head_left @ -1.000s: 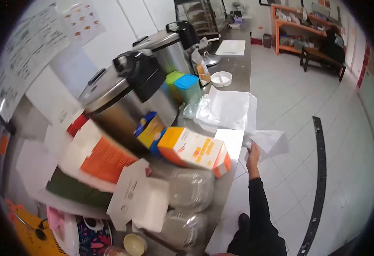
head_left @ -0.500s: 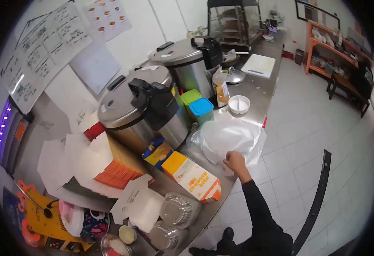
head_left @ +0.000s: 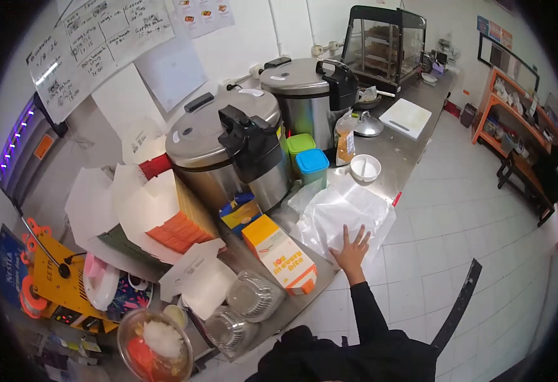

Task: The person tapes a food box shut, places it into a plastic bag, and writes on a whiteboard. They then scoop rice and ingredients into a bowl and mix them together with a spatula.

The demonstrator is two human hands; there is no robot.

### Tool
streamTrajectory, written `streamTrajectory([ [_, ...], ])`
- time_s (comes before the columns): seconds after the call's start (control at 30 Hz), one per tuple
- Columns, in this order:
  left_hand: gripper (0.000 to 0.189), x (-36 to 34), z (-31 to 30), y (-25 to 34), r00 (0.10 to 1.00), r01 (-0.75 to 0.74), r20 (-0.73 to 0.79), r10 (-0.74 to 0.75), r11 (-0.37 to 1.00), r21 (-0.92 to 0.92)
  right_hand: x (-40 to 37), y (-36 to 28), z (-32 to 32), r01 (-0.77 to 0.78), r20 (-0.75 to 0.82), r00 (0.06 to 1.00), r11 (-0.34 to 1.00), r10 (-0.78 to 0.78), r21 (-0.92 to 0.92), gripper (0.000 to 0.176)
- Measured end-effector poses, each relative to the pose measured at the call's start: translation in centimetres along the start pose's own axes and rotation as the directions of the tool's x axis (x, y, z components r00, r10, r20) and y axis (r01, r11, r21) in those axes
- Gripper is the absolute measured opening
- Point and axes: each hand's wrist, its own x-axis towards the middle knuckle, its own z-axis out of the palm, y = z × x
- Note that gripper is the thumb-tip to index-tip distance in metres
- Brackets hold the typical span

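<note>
The right hand [head_left: 351,249] is noted palm down at the near edge of the white sheet [head_left: 346,210], grip spread with nothing pinched between the fingers; contact is likely but cannot be confirmed, and the left hand is out of view. The sheet lies somewhat creased on the table [head_left: 401,149], just right of the frame's centre, between the carton [head_left: 285,258] and the white bowl [head_left: 371,179]. The step in hand is judged to be laying the sheet flat; further smoothing would call for a level palm, lifting for a pinched edge.
</note>
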Motion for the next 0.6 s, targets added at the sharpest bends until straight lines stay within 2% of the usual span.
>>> streamTrajectory([
  [0.03,0.044,-0.3,0.7,0.7,0.999,-0.029,0.029,0.029,1.000,-0.012,0.3,0.8,0.4,0.009,0.002,1.000,1.000,-0.009,-0.008,0.065],
  [0.1,0.044,-0.5,3.5,2.4,0.986,-0.108,0.122,0.113,0.993,-0.051,1.4,2.6,2.8,0.162,0.070,0.984,0.987,-0.162,0.010,0.062],
  [0.13,0.044,-0.6,5.7,3.5,0.970,-0.144,0.184,0.157,0.986,-0.080,1.7,3.3,4.1,0.191,0.109,0.977,0.980,-0.184,-0.058,0.063],
  [0.17,0.044,-0.6,8.2,4.6,0.949,-0.178,0.245,0.200,0.978,-0.110,2.2,3.7,4.2,0.198,0.110,0.976,0.978,-0.190,-0.063,0.063],
  [0.23,0.029,-2.0,14.5,7.9,0.876,-0.206,0.402,0.266,0.961,-0.187,3.5,4.0,4.7,0.171,0.284,0.944,0.985,-0.170,0.018,0.060],
  [0.3,0.024,-4.8,22.2,12.2,0.860,-0.169,0.443,0.254,0.960,-0.222,4.9,4.2,4.0,0.203,0.296,0.937,0.979,-0.186,-0.029,0.058],
  [0.37,0.021,-5.5,29.8,12.9,0.773,-0.047,0.595,0.218,0.956,-0.289,6.9,5.2,3.9,0.123,0.469,0.857,0.968,-0.214,0.219,0.055],
  [0.4,0.020,-6.5,33.5,13.6,0.750,-0.047,0.622,0.227,0.955,-0.292,8.0,5.3,2.5,0.084,0.520,0.826,0.960,-0.217,0.267,0.055],
  [0.43,0.021,-7.5,37.3,14.5,0.724,-0.054,0.645,0.244,0.953,-0.299,8.9,6.7,4.1,0.091,0.513,0.831,0.961,-0.218,0.261,0.055],
  [0.47,0.021,-8.4,40.9,15.4,0.711,-0.025,0.670,0.212,0.960,-0.277,9.2,8.9,7.2,0.089,0.319,0.875,0.769,-0.364,0.634,0.055],
  [0.5,0.021,-9.0,44.3,15.8,0.697,0.012,0.696,0.170,0.969,-0.248,9.7,10.6,8.8,0.117,0.090,0.904,0.443,-0.418,0.889,0.054],
  [0.53,0.021,-9.3,48.0,15.6,0.657,-0.027,0.701,0.278,0.938,-0.347,10.6,11.8,8.2,-0.301,0.375,0.881,0.268,-0.290,0.915,0.055],
  [0.57,0.021,-9.3,51.6,14.8,0.615,-0.055,0.693,0.377,0.897,-0.440,11.1,13.0,6.9,-0.659,0.650,0.728,0.035,-0.218,0.751,0.055],
  [0.6,0.021,-9.0,55.0,13.6,0.621,-0.027,0.711,0.329,0.916,-0.400,13.5,12.0,1.8,-0.751,0.754,0.624,-0.427,-0.206,0.504,0.054],
])
